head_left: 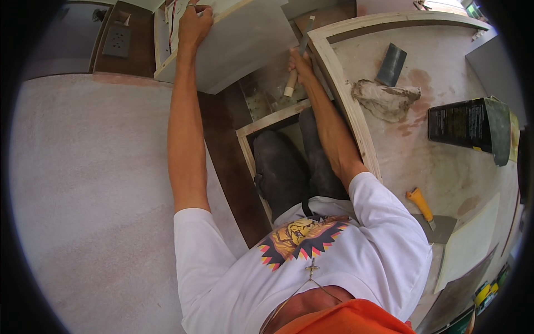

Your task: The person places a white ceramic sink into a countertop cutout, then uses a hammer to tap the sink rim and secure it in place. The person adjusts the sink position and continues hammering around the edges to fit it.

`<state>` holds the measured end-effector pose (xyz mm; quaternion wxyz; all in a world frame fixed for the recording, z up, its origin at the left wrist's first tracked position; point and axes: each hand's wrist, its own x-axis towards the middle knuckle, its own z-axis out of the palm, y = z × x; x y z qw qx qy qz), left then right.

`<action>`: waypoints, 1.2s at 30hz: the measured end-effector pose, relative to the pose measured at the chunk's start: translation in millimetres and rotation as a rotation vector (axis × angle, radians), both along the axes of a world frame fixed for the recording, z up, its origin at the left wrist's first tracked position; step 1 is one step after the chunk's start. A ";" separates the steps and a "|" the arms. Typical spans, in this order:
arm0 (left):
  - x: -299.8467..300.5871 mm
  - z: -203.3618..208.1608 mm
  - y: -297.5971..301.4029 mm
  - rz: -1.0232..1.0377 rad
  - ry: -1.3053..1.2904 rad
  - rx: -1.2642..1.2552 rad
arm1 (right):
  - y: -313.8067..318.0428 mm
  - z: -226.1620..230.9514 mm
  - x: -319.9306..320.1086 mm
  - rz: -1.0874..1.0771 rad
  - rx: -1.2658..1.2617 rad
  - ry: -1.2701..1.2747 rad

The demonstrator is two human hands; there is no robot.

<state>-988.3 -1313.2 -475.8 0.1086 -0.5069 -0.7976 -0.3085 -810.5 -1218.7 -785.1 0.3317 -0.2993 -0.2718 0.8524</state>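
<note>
My left hand (196, 25) reaches far forward over a pale grey box-like cabinet part (245, 47) with bare wood edges. Its fingers are curled at the top of the part, and what they grip, if anything, is hidden. To the right, my right hand (301, 65) is closed around the middle of a long, slim tool (290, 83) with a pale wooden handle. The handle points down toward me, while a flat grey section runs up past my fingers to a light tip. Whether it is a file or a chisel cannot be made out.
Wood-edged framing (245, 136) surrounds my legs. On the right-hand worktop (439, 67) lie a dark flat block (391, 64), a dirty rag (386, 100), a black can (461, 127) and a yellow-handled scraper (421, 205). A broad pale panel (100, 183) spreads left, below a socket plate (117, 41).
</note>
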 end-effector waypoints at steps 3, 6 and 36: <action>4.1 1.2 4.5 -0.001 -0.055 -0.021 | 4.1 -6.3 1.6 -0.006 0.020 -0.041; 5.7 0.3 6.3 0.009 -0.093 -0.028 | 0.3 2.2 9.6 0.020 -0.001 -0.116; 5.5 -2.6 3.9 0.014 -0.108 -0.010 | -25.9 36.1 13.1 0.174 -0.064 0.019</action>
